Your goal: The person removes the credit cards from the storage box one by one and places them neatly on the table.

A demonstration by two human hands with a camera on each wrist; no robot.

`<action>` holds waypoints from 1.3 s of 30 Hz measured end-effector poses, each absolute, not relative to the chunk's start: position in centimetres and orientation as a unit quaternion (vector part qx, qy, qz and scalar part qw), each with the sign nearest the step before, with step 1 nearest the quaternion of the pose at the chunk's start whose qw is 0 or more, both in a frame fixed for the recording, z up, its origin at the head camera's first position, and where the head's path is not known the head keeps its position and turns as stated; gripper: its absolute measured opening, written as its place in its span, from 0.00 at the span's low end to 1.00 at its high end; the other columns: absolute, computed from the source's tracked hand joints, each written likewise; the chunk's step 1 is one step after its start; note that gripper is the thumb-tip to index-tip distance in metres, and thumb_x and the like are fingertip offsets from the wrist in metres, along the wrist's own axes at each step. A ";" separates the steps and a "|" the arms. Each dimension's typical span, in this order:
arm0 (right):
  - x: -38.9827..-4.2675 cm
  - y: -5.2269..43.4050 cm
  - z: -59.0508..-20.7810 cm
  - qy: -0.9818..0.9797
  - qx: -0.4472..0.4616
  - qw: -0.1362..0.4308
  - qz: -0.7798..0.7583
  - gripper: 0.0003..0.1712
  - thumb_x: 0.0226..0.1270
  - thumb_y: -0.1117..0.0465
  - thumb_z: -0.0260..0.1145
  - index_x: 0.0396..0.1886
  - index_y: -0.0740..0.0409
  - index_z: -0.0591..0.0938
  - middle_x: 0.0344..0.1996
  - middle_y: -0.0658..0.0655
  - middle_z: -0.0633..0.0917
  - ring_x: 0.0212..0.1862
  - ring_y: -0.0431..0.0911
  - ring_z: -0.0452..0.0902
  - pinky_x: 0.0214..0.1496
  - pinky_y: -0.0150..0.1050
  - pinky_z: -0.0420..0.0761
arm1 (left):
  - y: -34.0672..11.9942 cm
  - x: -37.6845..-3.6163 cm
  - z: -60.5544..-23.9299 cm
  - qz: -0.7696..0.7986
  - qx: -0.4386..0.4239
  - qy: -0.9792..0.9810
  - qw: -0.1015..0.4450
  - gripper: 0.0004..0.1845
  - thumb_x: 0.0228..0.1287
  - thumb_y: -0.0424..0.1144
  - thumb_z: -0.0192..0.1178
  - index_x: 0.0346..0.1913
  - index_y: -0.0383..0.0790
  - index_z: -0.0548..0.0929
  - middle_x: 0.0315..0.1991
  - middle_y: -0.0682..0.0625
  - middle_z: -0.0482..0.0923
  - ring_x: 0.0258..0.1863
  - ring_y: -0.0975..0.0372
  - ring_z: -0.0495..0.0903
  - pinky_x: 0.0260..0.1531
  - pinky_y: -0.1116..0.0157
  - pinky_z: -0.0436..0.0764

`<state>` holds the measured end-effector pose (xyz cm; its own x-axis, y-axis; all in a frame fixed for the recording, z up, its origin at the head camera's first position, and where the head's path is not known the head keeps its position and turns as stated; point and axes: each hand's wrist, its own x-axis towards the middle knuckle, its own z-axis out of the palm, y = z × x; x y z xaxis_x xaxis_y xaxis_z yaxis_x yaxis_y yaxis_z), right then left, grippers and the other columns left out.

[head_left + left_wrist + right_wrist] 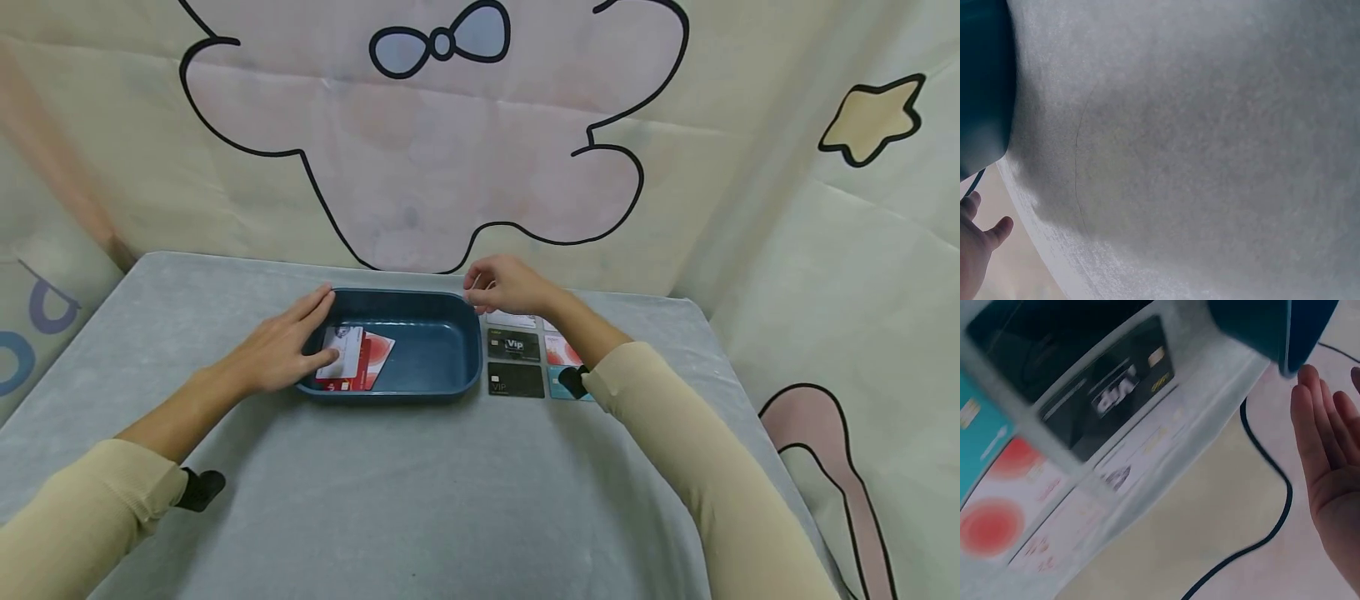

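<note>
A dark blue tray (pixel 442 333) stands mid-table and holds a white card (pixel 343 350) lying over a red card (pixel 375 354). My left hand (pixel 311 333) lies flat on the tray's left rim, fingers straight and thumb on the white card. My right hand (pixel 480 287) hovers over the tray's far right corner, holding nothing. The right wrist view shows its fingers (pixel 1313 431) relaxed and empty beside the tray corner (pixel 1272 325). To the right of the tray lie a black VIP card (pixel 513 344), a second black card (pixel 516 380) and a white card (pixel 512 319).
A red-and-white card (pixel 561 350) and a teal card (pixel 558 383) lie partly under my right forearm. Grey cloth (pixel 420 500) covers the table. A cartoon-printed backdrop (pixel 420 167) hangs close behind it. The table's right edge (pixel 720 333) is near the cards.
</note>
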<state>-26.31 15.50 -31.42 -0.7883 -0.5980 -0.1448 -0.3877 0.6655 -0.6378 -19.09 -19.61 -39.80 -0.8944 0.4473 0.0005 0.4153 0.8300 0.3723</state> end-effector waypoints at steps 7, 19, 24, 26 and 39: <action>-26.7 12.3 -32.1 0.881 -0.279 0.261 -0.279 0.21 0.72 0.60 0.63 0.59 0.69 0.78 0.46 0.65 0.87 0.45 0.55 0.86 0.46 0.39 0.84 | -19.6 -19.0 -39.6 0.185 0.227 0.955 0.044 0.49 0.67 0.53 0.59 0.79 0.32 0.46 0.80 0.38 0.40 0.76 0.40 0.48 0.66 0.34 0.57; -26.9 8.6 -33.2 0.873 -0.260 0.351 -0.218 0.30 0.71 0.55 0.65 0.67 0.65 0.73 0.55 0.61 0.82 0.52 0.52 0.82 0.56 0.40 0.79 | -19.6 -19.1 -39.8 0.188 0.231 0.953 0.047 0.49 0.68 0.54 0.59 0.79 0.32 0.46 0.80 0.38 0.40 0.76 0.41 0.48 0.67 0.35 0.56; -26.8 7.5 -33.4 0.873 -0.256 0.361 -0.205 0.31 0.71 0.54 0.65 0.69 0.62 0.71 0.56 0.60 0.81 0.51 0.49 0.80 0.58 0.40 0.78 | -19.7 -19.0 -39.6 0.191 0.229 0.953 0.048 0.49 0.68 0.53 0.59 0.79 0.32 0.46 0.80 0.38 0.40 0.76 0.41 0.48 0.67 0.34 0.56; -26.8 7.1 -33.4 0.873 -0.253 0.364 -0.205 0.31 0.72 0.54 0.65 0.69 0.61 0.71 0.57 0.59 0.80 0.52 0.48 0.79 0.58 0.41 0.78 | -19.6 -19.0 -39.5 0.192 0.227 0.954 0.049 0.49 0.68 0.53 0.59 0.79 0.33 0.45 0.80 0.38 0.40 0.76 0.41 0.48 0.67 0.34 0.56; -26.7 3.7 -34.2 0.867 -0.300 0.357 -0.178 0.31 0.72 0.55 0.63 0.71 0.60 0.70 0.63 0.59 0.77 0.61 0.48 0.73 0.67 0.40 0.71 | -19.7 -19.1 -39.4 0.190 0.232 0.953 0.053 0.48 0.69 0.54 0.58 0.79 0.33 0.45 0.80 0.39 0.39 0.76 0.41 0.47 0.68 0.35 0.55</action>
<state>-26.65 3.67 -34.16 -0.5655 -0.6467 -0.5119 -0.3923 0.7569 -0.5227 -19.11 -19.67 -39.44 -0.8870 0.4615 -0.0130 0.4211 0.8202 0.3871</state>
